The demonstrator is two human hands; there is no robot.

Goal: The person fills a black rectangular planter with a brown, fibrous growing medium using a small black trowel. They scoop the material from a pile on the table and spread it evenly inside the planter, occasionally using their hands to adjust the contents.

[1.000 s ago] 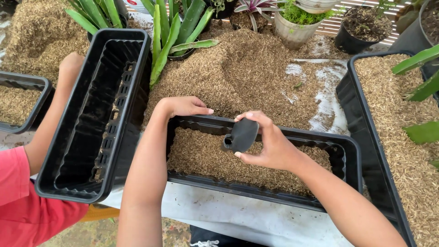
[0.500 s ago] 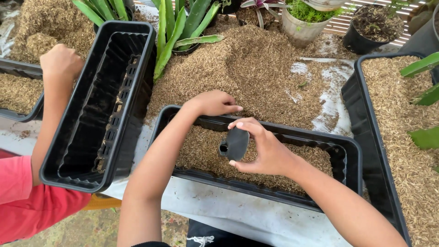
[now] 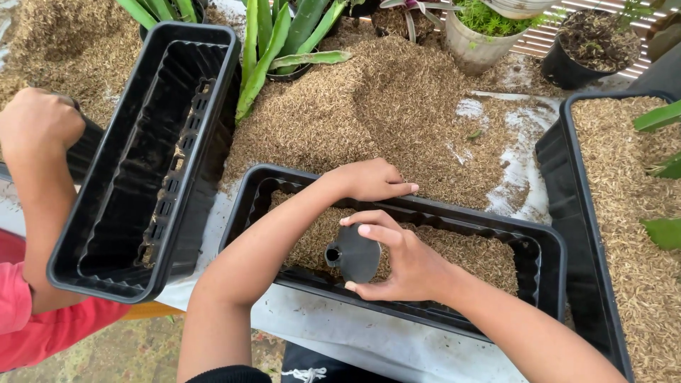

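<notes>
My right hand (image 3: pixel 397 259) holds a small black funnel-shaped plastic piece (image 3: pixel 352 254) over a long black planter tray (image 3: pixel 546 248) partly filled with brown husk. My left hand (image 3: pixel 370 181) rests palm down on the tray's far rim, fingers pointing right, holding nothing that I can see. A large heap of husk (image 3: pixel 383 106) lies just beyond that rim.
Another person in a red sleeve (image 3: pixel 21 312) grips an empty black planter (image 3: pixel 142 163) at left with a fist (image 3: pixel 39 120). A husk-filled black tray (image 3: pixel 624 213) stands at right. Green-leaved plants (image 3: pixel 284 35) and pots (image 3: pixel 482 35) line the back.
My right hand has lowered the black piece toward the husk in the tray. The other person's hand has shifted along the empty planter, which has moved a little.
</notes>
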